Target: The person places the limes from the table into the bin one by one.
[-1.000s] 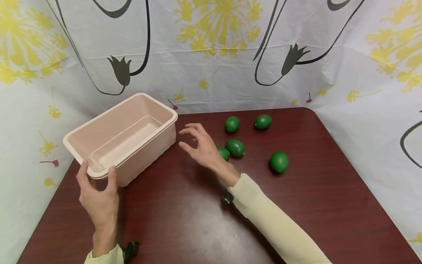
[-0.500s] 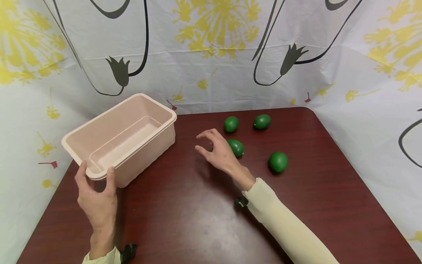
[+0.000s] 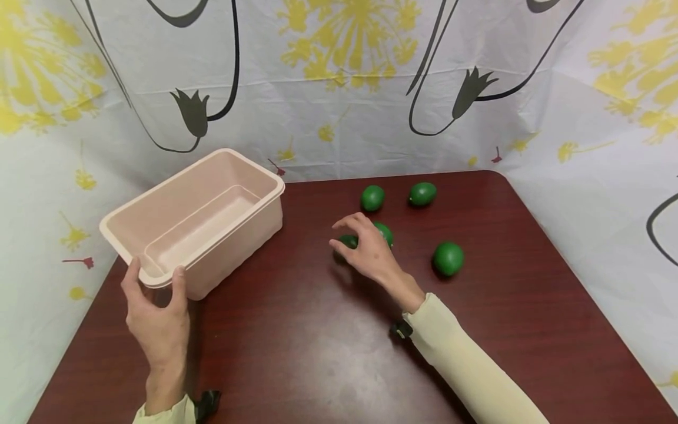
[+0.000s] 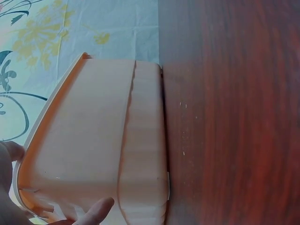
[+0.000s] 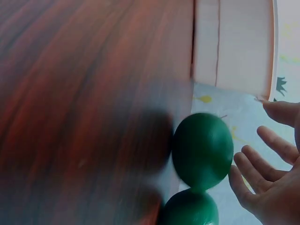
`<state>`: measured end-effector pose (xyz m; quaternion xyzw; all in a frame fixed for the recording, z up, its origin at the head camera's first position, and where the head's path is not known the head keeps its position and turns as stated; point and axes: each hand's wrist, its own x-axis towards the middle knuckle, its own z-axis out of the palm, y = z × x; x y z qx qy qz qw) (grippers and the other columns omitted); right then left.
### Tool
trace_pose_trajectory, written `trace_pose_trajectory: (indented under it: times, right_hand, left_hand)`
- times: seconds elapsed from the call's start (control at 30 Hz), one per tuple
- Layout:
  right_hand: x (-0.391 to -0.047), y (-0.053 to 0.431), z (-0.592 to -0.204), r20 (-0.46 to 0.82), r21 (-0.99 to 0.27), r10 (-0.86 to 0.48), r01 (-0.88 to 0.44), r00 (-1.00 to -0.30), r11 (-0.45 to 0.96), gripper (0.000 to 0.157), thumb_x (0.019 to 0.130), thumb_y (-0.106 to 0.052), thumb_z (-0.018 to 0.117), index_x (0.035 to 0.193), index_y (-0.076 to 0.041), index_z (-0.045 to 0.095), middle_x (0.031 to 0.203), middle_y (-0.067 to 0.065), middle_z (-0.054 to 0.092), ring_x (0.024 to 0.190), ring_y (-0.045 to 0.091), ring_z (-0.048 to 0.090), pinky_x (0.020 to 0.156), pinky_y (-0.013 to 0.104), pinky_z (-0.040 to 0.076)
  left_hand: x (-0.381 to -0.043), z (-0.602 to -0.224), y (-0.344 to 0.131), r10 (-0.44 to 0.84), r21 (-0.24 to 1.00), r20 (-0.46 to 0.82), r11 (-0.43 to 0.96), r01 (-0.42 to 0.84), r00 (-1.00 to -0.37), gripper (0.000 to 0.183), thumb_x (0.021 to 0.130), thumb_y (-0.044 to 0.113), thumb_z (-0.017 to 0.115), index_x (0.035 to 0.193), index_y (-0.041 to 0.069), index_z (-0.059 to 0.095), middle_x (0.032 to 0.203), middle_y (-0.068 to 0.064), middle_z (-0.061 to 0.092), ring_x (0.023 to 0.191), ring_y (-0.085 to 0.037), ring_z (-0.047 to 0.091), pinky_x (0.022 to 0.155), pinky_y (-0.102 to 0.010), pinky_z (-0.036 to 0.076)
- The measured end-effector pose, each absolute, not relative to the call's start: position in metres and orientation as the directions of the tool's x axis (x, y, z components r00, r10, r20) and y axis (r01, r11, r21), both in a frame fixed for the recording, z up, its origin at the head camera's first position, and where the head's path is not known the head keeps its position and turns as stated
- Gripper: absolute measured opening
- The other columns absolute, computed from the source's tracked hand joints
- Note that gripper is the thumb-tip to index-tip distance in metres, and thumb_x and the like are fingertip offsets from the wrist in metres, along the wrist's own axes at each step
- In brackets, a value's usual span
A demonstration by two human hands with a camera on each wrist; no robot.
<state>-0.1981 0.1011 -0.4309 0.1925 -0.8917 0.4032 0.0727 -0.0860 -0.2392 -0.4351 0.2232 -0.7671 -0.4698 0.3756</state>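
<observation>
A pale pink rectangular plastic bin [image 3: 241, 244] stands at the left of the table, with nothing in it. My left hand [image 3: 159, 330] holds its near corner, fingers on the rim and thumb against the outer wall [image 4: 84, 126]. My right hand [image 3: 373, 253] is over a green lime [image 3: 346, 241], fingers spread and bent above it. That lime is partly hidden by the hand in the head view. Another lime [image 3: 385, 234] lies just behind the hand. The right wrist view shows two limes side by side, the nearer one [image 5: 204, 150] beside the fingertips.
Further limes lie on the dark red wooden table [image 3: 296, 353]: one at the back [image 3: 373, 198], one at the back right [image 3: 422, 194] and one to the right [image 3: 448, 258]. A patterned white cloth [image 3: 339, 118] hangs behind the table and at its sides.
My right hand has moved right, away from the bin, and come over the limes. The left hand has stayed at the bin's corner; bin and limes have not moved.
</observation>
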Motion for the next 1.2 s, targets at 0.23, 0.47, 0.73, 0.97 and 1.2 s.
trace_pose_trajectory:
  times: [0.23,0.47,0.73,0.97,1.2]
  right_hand:
    - [-0.198,0.11,-0.436,0.302,-0.669,-0.295,-0.422,-0.907,0.612,0.034,0.093,-0.025,0.08,0.124,-0.014,0.07,0.124,0.006,0.061,0.115,0.027,0.063,0.1,0.046,0.053]
    - [-0.198,0.114,-0.437,0.295,-0.656,-0.304,-0.423,-0.906,0.625,0.039,0.091,-0.026,0.083,0.125,-0.012,0.07,0.125,0.008,0.061,0.113,0.029,0.061,0.099,0.046,0.053]
    - [-0.197,0.12,-0.439,0.278,-0.637,-0.277,-0.392,-0.92,0.663,0.046,0.089,-0.029,0.085,0.128,-0.01,0.069,0.127,0.008,0.061,0.108,0.028,0.058,0.09,0.044,0.051]
    - [-0.195,0.126,-0.438,0.292,-0.616,-0.283,-0.406,-0.913,0.675,0.049,0.086,-0.027,0.087,0.128,-0.01,0.068,0.125,0.011,0.064,0.11,0.03,0.062,0.09,0.043,0.054]
    - [-0.191,0.127,-0.438,0.245,-0.589,-0.31,-0.395,-0.919,0.705,0.052,0.087,-0.03,0.086,0.133,-0.014,0.066,0.127,0.004,0.065,0.104,0.024,0.064,0.085,0.041,0.056]
  left_hand:
    - [-0.087,-0.435,-0.24,-0.696,0.887,0.359,0.462,-0.004,-0.621,0.067,0.092,0.037,0.078,0.151,0.043,0.047,0.156,0.004,0.057,0.137,-0.024,0.06,0.112,-0.021,0.042]
    - [-0.088,-0.437,-0.241,-0.699,0.886,0.35,0.463,-0.021,-0.624,0.068,0.092,0.035,0.078,0.152,0.042,0.047,0.155,0.005,0.057,0.135,-0.028,0.061,0.114,-0.03,0.043]
    - [-0.088,-0.437,-0.242,-0.698,0.88,0.364,0.474,-0.017,-0.616,0.068,0.092,0.035,0.079,0.152,0.041,0.048,0.155,0.004,0.057,0.135,-0.029,0.061,0.113,-0.025,0.042]
    - [-0.088,-0.436,-0.242,-0.692,0.875,0.376,0.484,-0.01,-0.616,0.068,0.092,0.036,0.079,0.153,0.038,0.048,0.156,0.004,0.056,0.138,-0.028,0.058,0.118,-0.035,0.041]
    - [-0.087,-0.436,-0.242,-0.689,0.876,0.37,0.483,-0.013,-0.623,0.068,0.092,0.035,0.078,0.153,0.038,0.048,0.157,0.0,0.056,0.14,-0.027,0.056,0.12,-0.042,0.039]
